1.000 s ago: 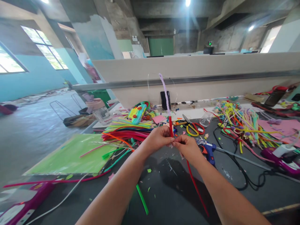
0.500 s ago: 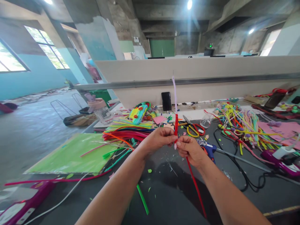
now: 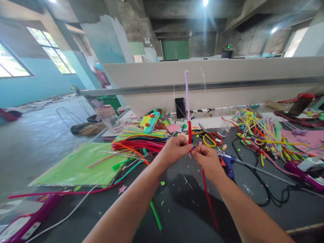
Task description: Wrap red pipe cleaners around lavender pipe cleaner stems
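Upright between my hands stands a lavender pipe cleaner, its lower part wrapped in a red pipe cleaner. My left hand is closed, pinching the wrapped stick near its lower end. Right beside it, my right hand pinches the red pipe cleaner, whose loose tail hangs down below that hand toward the front of the table. The exact contact under the fingertips is partly hidden. Thin shiny strands float near the top of the lavender stem.
A blue glue gun lies just right of my right hand. Behind are scissors and a phone leaning on the partition. Bundled pipe cleaners lie left, a colourful heap right. Purple power strips sit at both sides.
Both hands stay together at the stick, and the right fingers have shifted slightly around it. The lavender tip stands a little higher, and the red tail has swung slightly left.
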The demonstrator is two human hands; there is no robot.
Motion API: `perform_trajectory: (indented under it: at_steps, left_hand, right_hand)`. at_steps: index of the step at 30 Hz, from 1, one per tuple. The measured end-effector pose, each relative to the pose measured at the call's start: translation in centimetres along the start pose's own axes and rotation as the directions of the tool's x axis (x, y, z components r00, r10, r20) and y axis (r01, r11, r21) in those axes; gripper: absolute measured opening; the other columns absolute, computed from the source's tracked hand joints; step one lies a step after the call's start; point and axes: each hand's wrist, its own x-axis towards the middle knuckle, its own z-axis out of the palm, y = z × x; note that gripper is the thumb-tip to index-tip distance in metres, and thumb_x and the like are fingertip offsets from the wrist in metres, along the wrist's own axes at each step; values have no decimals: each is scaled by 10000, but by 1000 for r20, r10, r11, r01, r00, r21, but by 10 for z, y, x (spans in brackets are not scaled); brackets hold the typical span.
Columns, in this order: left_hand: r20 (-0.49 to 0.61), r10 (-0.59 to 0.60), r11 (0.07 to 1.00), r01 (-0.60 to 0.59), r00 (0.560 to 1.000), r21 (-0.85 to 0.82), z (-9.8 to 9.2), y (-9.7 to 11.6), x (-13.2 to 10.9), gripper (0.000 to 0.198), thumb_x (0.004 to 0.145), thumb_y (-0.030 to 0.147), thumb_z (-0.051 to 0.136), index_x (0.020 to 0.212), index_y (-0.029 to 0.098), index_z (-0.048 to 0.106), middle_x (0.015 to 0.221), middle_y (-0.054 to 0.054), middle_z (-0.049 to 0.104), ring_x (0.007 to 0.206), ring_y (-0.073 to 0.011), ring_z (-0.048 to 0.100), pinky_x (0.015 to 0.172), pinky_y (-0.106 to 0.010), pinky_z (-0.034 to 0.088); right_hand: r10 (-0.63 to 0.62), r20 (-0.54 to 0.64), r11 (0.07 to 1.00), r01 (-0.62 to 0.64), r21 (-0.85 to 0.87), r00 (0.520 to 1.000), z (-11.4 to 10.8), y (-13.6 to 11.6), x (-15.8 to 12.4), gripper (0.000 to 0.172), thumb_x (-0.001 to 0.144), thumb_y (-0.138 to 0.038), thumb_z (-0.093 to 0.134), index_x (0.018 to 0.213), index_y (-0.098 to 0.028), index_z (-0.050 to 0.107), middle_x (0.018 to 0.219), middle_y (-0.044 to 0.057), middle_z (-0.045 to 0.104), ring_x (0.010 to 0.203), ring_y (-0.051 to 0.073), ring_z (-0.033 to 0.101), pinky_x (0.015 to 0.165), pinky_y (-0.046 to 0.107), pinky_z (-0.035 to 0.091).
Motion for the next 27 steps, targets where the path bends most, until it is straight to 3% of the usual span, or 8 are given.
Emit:
perform_trajectory:
  at_steps: [6, 10, 12, 15, 18, 27]
  left_hand:
    - [-44, -32, 999, 33, 999, 10, 6, -9, 4, 258, 692, 338, 612, 572, 137, 504, 527, 47, 433, 513, -72, 365, 478, -207, 255]
    - [-43, -4, 993, -1, 999, -120, 6, -2, 1, 267, 702, 334, 632, 581, 127, 514, 537, 43, 437, 519, -67, 369, 491, -205, 266]
    - [48, 25, 957, -10, 999, -290, 5, 3, -3, 254, 730, 350, 624, 650, 118, 559, 580, 31, 474, 522, -62, 387, 501, -203, 281]
    - [241, 41, 846, 95, 970, -524, 2, 6, -7, 275, 765, 383, 604, 790, 110, 609, 655, 3, 533, 519, -58, 413, 492, -200, 285]
    - [323, 23, 772, 189, 946, -606, 0, 3, -8, 283, 752, 377, 633, 753, 95, 610, 633, -8, 542, 504, -56, 421, 485, -200, 286]
    - [185, 44, 847, 61, 982, -528, 1, 0, -4, 274, 751, 315, 647, 604, 108, 543, 504, 27, 483, 480, -53, 397, 488, -204, 260]
  right_hand:
    - [-34, -64, 986, 23, -168, 997, 3, 0, 0, 207, 638, -326, 663, 573, -151, 573, 474, -59, 426, 451, 65, 317, 436, 219, 224]
    - [-1, -23, 1000, 1, -15, 1000, -1, 0, 2, 199, 636, -300, 685, 574, -156, 562, 460, -70, 409, 430, 54, 288, 420, 214, 195]
    - [35, 74, 987, -46, 153, 997, -4, -2, 1, 190, 650, -293, 694, 604, -161, 565, 452, -80, 394, 404, 41, 239, 403, 211, 156]
    - [48, 238, 927, -132, 352, 970, -6, -7, -2, 174, 653, -273, 709, 647, -162, 575, 479, -78, 413, 394, 26, 199, 394, 204, 126]
    - [28, 320, 894, -167, 416, 947, -6, -7, -4, 170, 657, -267, 715, 674, -158, 586, 500, -70, 427, 400, 21, 206, 396, 198, 133]
    - [-1, 171, 973, -38, 226, 985, -5, 5, 0, 184, 678, -298, 707, 636, -163, 590, 493, -65, 444, 412, 37, 281, 403, 202, 183]
